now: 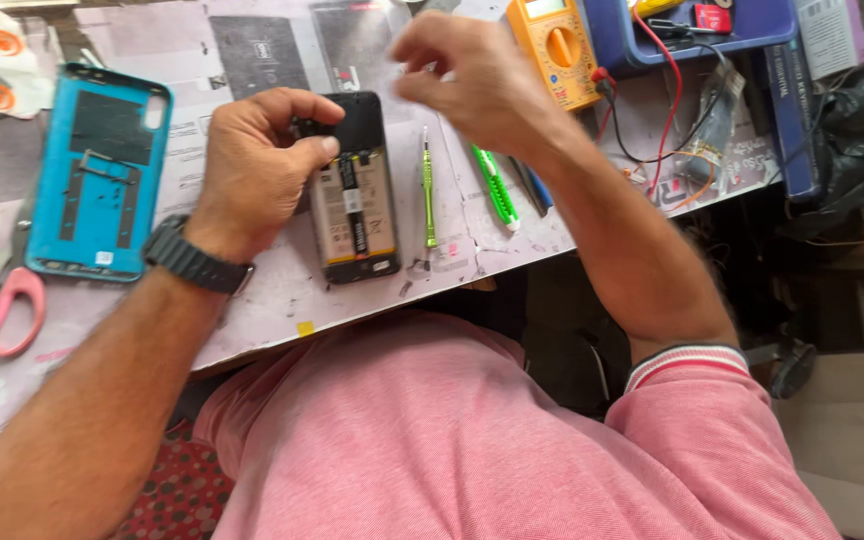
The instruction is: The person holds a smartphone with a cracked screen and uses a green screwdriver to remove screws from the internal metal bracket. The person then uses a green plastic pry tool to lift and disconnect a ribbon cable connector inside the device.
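our left hand (257,165) pins the open phone (354,190) flat on the desk (282,295) so it stays put. our right hand (477,75) floats above it, fingers pinched on nothing we can see.

Bright, even daylight across the pale paper-covered bench (282,300); no hard glare. Soft, short shadows under the left hand (257,165) and beside the slim green screwdriver (429,190). Right hand (472,75) is motion-blurred, esp. the fingertips. Area under the bench at right falls dark. Mild wide-angle bend at frame edges; overall sharpness approx. medium.
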